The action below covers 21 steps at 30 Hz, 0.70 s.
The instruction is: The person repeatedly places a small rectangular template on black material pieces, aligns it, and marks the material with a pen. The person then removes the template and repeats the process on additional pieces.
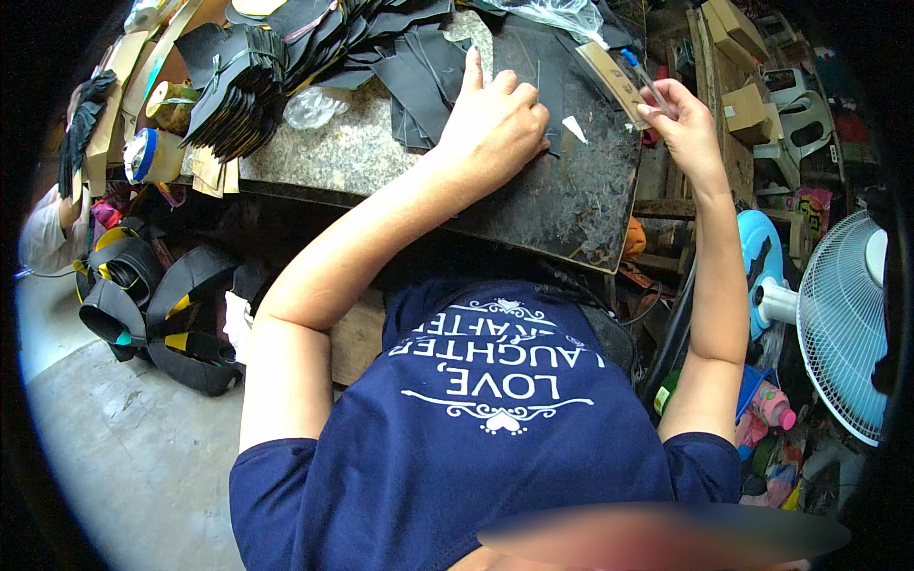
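Note:
My left hand [492, 120] rests on dark flat pieces [416, 81] on the worktable. Its index finger is stretched out and the other fingers are bent; what lies under the palm is hidden. Farther right, my right hand [687, 128] pinches a slim pen [654, 88] with a blue end between thumb and fingers. A narrow cardboard strip [609, 80] lies against the right fingertips, and I cannot tell whether they grip it too. Between the hands, a small white scrap [574, 128] lies on the worn dark board [583, 205].
Tied stacks of black cut pieces [236, 90], crumpled clear plastic [317, 108] and a jar [152, 155] occupy the table's left side. Black curved items [157, 305] sit on the floor at left. A fan [843, 324] and a blue plastic thing [759, 271] stand right of my arm.

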{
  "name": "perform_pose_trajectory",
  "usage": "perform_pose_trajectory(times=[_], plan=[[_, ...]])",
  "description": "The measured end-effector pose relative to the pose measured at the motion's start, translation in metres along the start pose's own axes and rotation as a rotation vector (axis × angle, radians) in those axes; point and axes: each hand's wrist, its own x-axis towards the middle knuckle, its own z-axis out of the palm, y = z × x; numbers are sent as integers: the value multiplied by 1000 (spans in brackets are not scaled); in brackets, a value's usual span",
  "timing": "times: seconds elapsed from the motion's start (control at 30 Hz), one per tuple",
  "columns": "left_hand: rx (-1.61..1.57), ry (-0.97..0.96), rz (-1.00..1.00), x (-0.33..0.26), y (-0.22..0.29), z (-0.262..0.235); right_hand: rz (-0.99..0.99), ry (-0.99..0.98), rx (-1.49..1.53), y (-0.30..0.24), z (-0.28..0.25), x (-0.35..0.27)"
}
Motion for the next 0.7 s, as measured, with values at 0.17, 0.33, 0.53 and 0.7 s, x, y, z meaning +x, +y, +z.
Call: perform_pose_trajectory(times=[0.17, 0.33, 0.53, 0.7], plan=[[3, -26, -42, 11, 12, 3, -73, -2, 333, -8, 27, -2], [-3, -27, -44, 15, 1, 4, -111, 76, 334, -15, 39, -4], [-12, -36, 241, 21, -18, 14, -63, 79, 424, -16, 26, -7], [94, -161, 60, 24, -4, 15, -69, 106, 376, -14, 28, -9]])
